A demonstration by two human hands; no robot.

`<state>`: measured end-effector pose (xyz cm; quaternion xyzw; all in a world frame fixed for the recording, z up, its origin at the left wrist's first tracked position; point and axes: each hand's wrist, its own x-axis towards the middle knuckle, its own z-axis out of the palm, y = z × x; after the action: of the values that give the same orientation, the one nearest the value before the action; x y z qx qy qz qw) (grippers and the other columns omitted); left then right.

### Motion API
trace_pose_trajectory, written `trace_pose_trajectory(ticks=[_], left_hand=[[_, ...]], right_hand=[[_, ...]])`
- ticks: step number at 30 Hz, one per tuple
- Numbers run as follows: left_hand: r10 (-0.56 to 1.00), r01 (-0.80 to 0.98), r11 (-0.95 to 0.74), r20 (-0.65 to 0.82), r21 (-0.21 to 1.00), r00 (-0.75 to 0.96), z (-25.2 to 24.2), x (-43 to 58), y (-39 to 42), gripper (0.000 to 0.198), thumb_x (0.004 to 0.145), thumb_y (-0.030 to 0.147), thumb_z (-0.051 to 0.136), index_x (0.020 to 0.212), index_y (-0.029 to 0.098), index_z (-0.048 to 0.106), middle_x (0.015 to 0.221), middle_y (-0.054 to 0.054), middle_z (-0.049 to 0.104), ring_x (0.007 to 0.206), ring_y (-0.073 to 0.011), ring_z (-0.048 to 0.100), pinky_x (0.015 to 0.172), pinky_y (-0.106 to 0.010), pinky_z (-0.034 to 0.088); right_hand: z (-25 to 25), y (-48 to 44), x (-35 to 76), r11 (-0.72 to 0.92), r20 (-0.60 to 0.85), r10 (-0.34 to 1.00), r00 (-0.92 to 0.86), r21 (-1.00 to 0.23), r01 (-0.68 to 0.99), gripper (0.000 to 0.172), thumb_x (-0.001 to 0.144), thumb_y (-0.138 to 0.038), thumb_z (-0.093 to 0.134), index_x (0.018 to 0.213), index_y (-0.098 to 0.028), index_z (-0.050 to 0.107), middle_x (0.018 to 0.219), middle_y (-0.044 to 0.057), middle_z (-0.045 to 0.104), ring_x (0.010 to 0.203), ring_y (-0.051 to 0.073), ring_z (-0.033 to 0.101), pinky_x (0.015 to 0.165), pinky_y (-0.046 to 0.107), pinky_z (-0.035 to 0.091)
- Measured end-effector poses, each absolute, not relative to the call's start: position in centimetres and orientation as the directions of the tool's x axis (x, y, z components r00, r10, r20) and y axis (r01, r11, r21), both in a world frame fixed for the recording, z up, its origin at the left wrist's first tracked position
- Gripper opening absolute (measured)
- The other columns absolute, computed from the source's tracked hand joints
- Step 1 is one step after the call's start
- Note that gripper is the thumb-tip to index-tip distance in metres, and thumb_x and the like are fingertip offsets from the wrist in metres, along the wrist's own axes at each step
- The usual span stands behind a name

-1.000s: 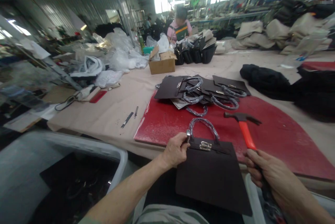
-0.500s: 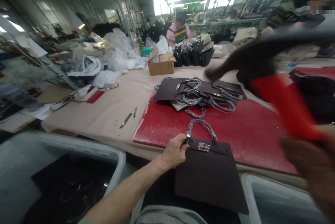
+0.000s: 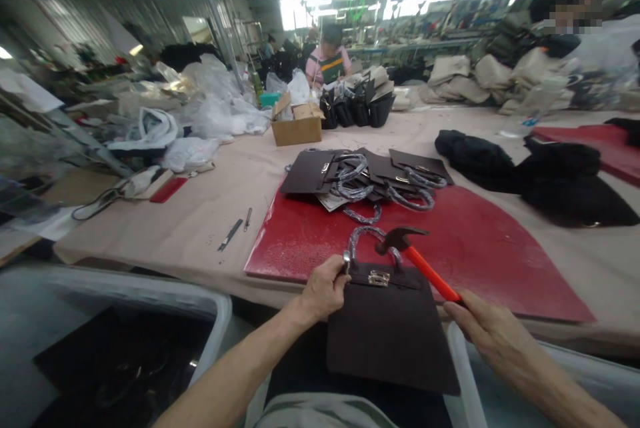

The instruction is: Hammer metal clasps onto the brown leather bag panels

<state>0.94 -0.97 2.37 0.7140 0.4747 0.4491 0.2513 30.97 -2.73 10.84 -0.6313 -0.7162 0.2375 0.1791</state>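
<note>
A dark brown flat handbag (image 3: 387, 335) with a metal clasp and a wrapped handle lies half over the near edge of a red mat (image 3: 475, 248). My left hand (image 3: 323, 291) is closed on the bag's upper left corner beside a small metal fitting. My right hand (image 3: 483, 328) grips the orange handle of a hammer (image 3: 415, 258); the dark hammer head sits right at the bag's handle, by the top edge.
A pile of similar dark bags (image 3: 365, 178) lies at the mat's far end. A cardboard box (image 3: 297, 125), plastic wrap (image 3: 210, 111), black cloth bundles (image 3: 530, 171) and small metal tools (image 3: 233, 233) are on the beige table. Grey bins (image 3: 125, 341) stand below. A person works at the far end.
My right hand swung the hammer up close to the camera, then brought it down; its head now rests at the bag's handle. My left hand kept its hold on the bag's corner.
</note>
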Motion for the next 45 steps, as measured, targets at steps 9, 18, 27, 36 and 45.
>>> trace_pose_trajectory(ticks=[9,18,27,36,45], left_hand=[[0.9,0.462,-0.431,0.409,0.775,0.152,2.3,0.8,-1.0,0.019,0.082,0.005,0.053,0.094,0.019,0.056,0.092,-0.006,0.062,0.088,-0.0198,0.061,0.084,-0.031,0.05],[0.934,0.391,-0.34,0.354,0.855,0.039,1.2,0.8,-1.5,0.016,0.087,0.013,0.055,0.1,0.018,0.063,0.104,-0.008,0.068,0.1,-0.0207,0.065,0.092,-0.034,0.052],[0.909,-0.046,-0.154,0.123,0.987,-0.399,0.7,-1.5,-1.0,0.031,0.087,0.041,0.07,0.102,0.014,0.066,0.102,-0.01,0.073,0.093,-0.0205,0.071,0.089,-0.034,0.058],[0.962,0.117,-0.207,0.223,0.971,-0.156,2.6,4.2,-0.9,0.015,0.091,0.025,0.059,0.1,0.016,0.066,0.102,-0.009,0.072,0.096,-0.0203,0.069,0.09,-0.032,0.056],[0.942,0.278,-0.314,0.334,0.908,-0.028,1.0,4.6,0.3,0.014,0.09,0.018,0.055,0.101,0.018,0.064,0.104,-0.008,0.07,0.099,-0.0212,0.067,0.093,-0.035,0.053]], right_hand=[[6.7,1.7,33.3,-0.016,0.059,0.998,0.021,-0.092,0.996,0.041,0.094,-0.042,0.03,0.089,-0.015,0.061,0.084,0.017,0.064,0.068,0.028,0.06,0.055,0.037,0.04],[2.6,2.0,26.6,0.371,0.267,0.909,-0.32,-0.167,0.914,0.055,0.09,-0.047,0.054,0.133,-0.014,0.055,0.141,0.018,0.051,0.125,0.037,0.047,0.103,0.056,0.04],[1.2,2.2,26.9,0.37,0.277,0.912,-0.303,-0.232,0.9,0.055,0.091,-0.05,0.049,0.135,-0.017,0.053,0.143,0.017,0.049,0.131,0.037,0.043,0.108,0.061,0.034],[1.1,1.8,25.2,0.318,0.323,0.918,-0.229,-0.257,0.913,0.051,0.09,-0.046,0.053,0.134,-0.019,0.052,0.141,0.017,0.051,0.131,0.037,0.042,0.108,0.062,0.032],[1.4,1.1,27.0,0.448,0.231,0.894,-0.384,-0.431,0.784,0.056,0.085,-0.036,0.059,0.138,-0.018,0.05,0.144,0.014,0.05,0.135,0.032,0.04,0.113,0.058,0.029]])
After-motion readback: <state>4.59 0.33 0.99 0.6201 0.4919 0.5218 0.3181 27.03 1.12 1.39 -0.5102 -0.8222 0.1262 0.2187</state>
